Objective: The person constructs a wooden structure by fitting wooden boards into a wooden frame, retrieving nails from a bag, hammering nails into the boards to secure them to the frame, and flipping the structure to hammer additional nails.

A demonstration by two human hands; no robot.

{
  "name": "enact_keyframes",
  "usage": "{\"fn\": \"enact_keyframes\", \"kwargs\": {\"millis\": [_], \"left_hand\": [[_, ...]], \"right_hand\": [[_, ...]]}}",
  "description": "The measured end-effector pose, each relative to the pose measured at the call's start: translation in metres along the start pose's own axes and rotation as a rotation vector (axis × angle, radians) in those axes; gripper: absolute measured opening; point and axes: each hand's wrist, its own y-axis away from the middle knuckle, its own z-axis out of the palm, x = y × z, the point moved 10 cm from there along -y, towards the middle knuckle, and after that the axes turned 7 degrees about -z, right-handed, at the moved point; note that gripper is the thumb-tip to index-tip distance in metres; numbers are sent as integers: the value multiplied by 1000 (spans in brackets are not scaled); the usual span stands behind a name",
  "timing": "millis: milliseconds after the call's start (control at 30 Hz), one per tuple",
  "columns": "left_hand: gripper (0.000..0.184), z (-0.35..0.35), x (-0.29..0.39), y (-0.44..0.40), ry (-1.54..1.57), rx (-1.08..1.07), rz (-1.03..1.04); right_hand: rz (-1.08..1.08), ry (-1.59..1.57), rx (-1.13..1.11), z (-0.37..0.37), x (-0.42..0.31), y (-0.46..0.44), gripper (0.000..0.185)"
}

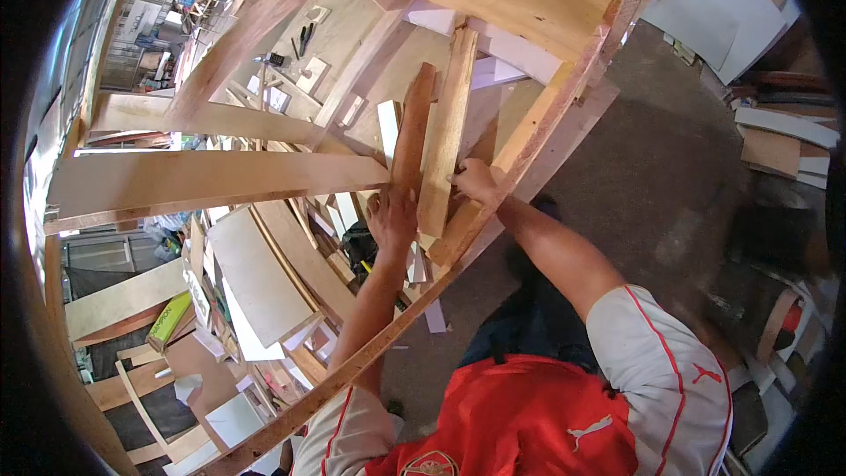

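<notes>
My left hand [392,219] is closed around the lower end of a reddish-brown wooden board [412,132], which points up and away from me. Just to the right lies a paler wooden plank [448,132], slanted nearly parallel to it. My right hand [477,182] reaches over the front rail [529,145] of a large wooden frame, its curled fingers against the plank's right edge. The fingertips there are partly hidden. A broad crosspiece [220,178] of the frame ends close to my left hand.
Plywood panels [260,273] and many offcuts lie at the left below the frame. Pliers [306,39] rest on a board at the back. More boards are stacked at the right [775,154]. A long front beam [370,353] crosses over my left forearm.
</notes>
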Motion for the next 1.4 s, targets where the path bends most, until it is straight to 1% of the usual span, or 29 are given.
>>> {"fn": "enact_keyframes", "kwargs": {"millis": [33, 67, 133, 167, 200, 233, 333, 400, 433, 500, 533, 633, 700, 733, 833, 867, 967, 1000, 1100, 1200, 1333, 1400], "left_hand": [[45, -10, 11, 14, -79, -4, 55], [52, -5, 11, 27, -83, -124, 46], [56, -1, 14, 51, -30, -133, 96], [58, 1, 17, 62, -3, -140, 121], [65, 7, 15, 68, -46, -200, 62], [65, 12, 12, 72, -55, -203, 39], [65, 26, 4, 77, -91, -220, -8], [64, 29, 5, 77, -132, -244, -7], [62, 25, 9, 77, -126, -221, 1], [58, 16, 20, 73, -110, -167, 23], [56, 19, 22, 73, -142, -175, 36], [51, 20, 27, 77, -215, -178, 97], [50, 17, 36, 78, -238, -161, 177], [49, 21, 33, 79, -263, -163, 161], [48, 17, 41, 79, -243, -133, 164], [45, 18, 42, 78, -245, -212, 135], [43, 21, 41, 80, -209, -215, 147], [42, 25, 38, 83, -176, -202, 151], [43, 24, 34, 89, -203, -186, 168], [43, 31, 26, 93, -260, -222, 154], [43, 26, 20, 89, -57, -209, 124], [42, 20, 15, 89, 20, -180, 85]], "right_hand": [[-62, 104, -9, 6, 5, -9, 25], [-50, 112, -31, 9, -1, -8, 26], [-24, 131, -72, 6, -28, 3, 28], [-119, 292, -65, 3, -42, 5, 30], [-215, 453, -56, 2, -55, 8, 32], [-314, 616, -45, 0, -72, 11, 35], [-328, 770, -87, -9, -91, 17, 38], [-326, 722, -104, -10, -92, 15, 37], [-326, 699, -107, -11, -92, 14, 36], [-248, 622, -130, -11, -86, 12, 38], [-210, 584, -140, -10, -84, 11, 39], [-210, 627, -174, -9, -89, 12, 51], [-247, 605, -22, -21, -89, 4, 60], [-269, 594, 61, -29, -90, -5, 64], [-198, 399, 120, -45, -76, -33, 73], [-190, 374, 137, -50, -78, -41, 70], [-267, 273, 164, -50, -75, -58, 66], [-242, 303, 125, -48, -77, -61, 60], [-203, 237, 162, -61, -96, -35, 56], [-159, 209, 161, -73, -93, -17, 53], [-112, 198, 76, -60, -70, -44, 37], [-116, 103, -3, -55, -63, -53, 29]]}}
